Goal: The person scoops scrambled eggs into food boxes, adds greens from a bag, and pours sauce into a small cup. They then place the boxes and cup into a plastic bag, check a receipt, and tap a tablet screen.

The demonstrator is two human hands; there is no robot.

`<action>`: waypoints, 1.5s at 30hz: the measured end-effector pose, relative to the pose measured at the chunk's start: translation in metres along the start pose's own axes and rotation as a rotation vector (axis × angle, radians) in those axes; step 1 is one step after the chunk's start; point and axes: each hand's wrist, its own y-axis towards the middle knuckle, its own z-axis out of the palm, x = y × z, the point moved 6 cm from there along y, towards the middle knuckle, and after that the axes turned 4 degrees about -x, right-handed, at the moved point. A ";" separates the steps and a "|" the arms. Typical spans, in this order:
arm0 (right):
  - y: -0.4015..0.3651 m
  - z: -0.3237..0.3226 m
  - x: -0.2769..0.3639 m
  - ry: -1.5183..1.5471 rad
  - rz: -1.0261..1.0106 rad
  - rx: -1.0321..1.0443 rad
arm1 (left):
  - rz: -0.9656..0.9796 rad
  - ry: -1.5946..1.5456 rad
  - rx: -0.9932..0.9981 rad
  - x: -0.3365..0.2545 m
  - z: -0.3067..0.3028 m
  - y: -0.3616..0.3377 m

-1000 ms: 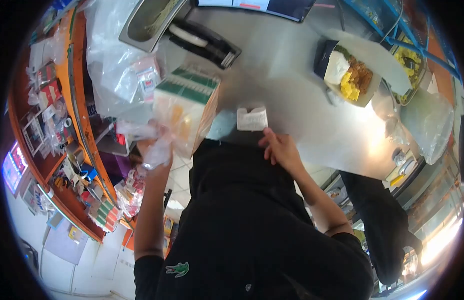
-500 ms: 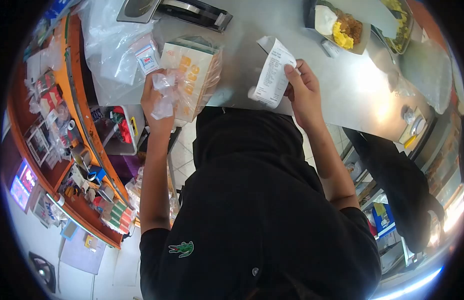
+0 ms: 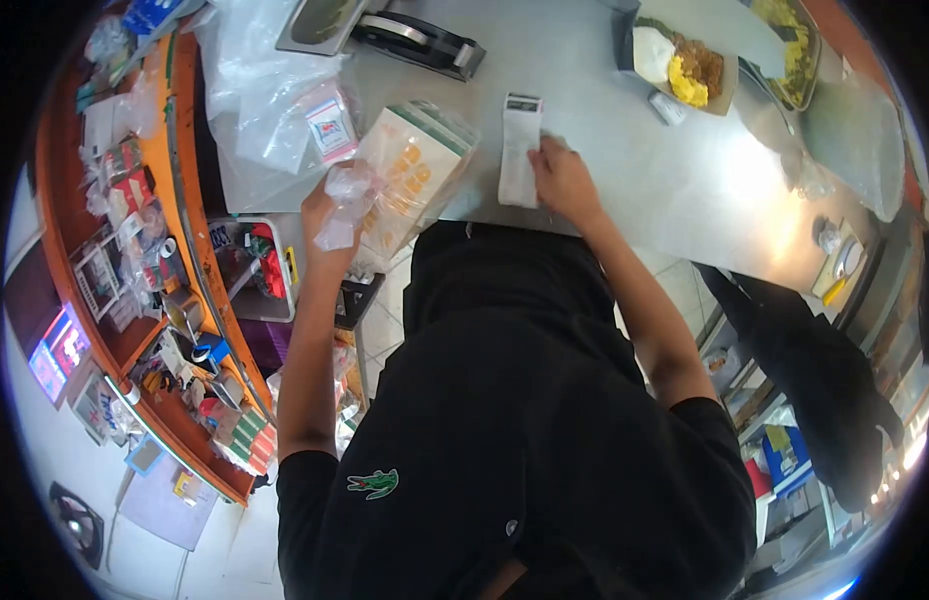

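My left hand (image 3: 323,235) is closed around the gathered, knotted top of a clear plastic bag (image 3: 347,190). Inside the bag is a cream paper food box (image 3: 417,160) with orange lettering and a green edge, tilted at the counter's front edge. To its right, a long white receipt (image 3: 519,160) extends over the steel counter, a dark printed strip at its far end. My right hand (image 3: 567,185) has its fingers curled at the receipt's right edge. A small packet with a blue and red print (image 3: 330,130) lies beyond my left hand, among clear plastic.
A black tape dispenser (image 3: 420,45) and a metal tray (image 3: 320,25) stand at the back left. An open box of food (image 3: 703,68) sits at the back right. Orange shelving (image 3: 200,270) full of goods runs along the left. A person's dark-clothed limb (image 3: 805,370) is at right.
The receipt has gone from tilted up with print facing me to stretched straight over the counter, showing a mostly blank side. My right hand moved left with it; my left hand keeps the bag.
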 end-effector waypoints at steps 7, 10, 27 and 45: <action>0.024 0.032 0.042 -0.249 -0.104 0.138 | 0.030 -0.068 -0.030 -0.021 0.012 0.012; 0.032 -0.024 0.058 -0.500 -0.131 0.116 | 0.128 0.023 0.018 -0.037 0.021 0.034; 0.244 0.089 0.305 -0.765 -0.830 0.010 | 0.162 -0.045 0.119 -0.014 0.023 0.039; 0.201 0.009 0.290 0.748 -0.572 -0.100 | 0.161 0.010 0.147 -0.018 0.023 0.047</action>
